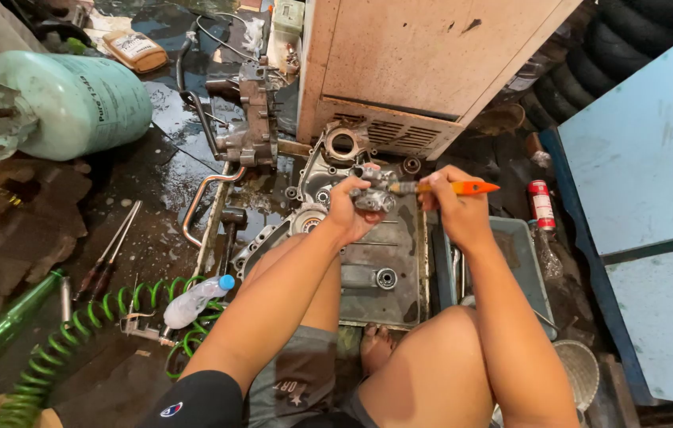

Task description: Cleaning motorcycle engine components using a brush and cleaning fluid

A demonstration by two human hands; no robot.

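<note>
Hands at work over an engine casing, head view. Left hand [350, 212] is closed around a small grey metal part [373, 198], holding it in the air; the right hand [451, 208], just to its right, grips an orange-handled screwdriver [449, 188] whose shaft points left and meets the part. The orange handle juts out past the right hand's knuckles. Directly below both hands lies a grey engine crankcase cover [388, 254], flat on the wet floor, with round bearing seats showing. A grey plastic tray [525, 269] sits just right of the right hand, and a red spray can [541, 204] lies beyond the tray. Left of the left forearm lie a clear plastic bottle with a blue cap [198, 299] and a coiled green air hose [75, 333]; two long screwdrivers [110, 250] rest farther left. Beyond the hands stands a stained cream metal cabinet [423, 63]; another engine block piece [253, 119] stands to its left. Far beyond the left hand, a pale green gas cylinder [75, 103] lies on its side.
</note>
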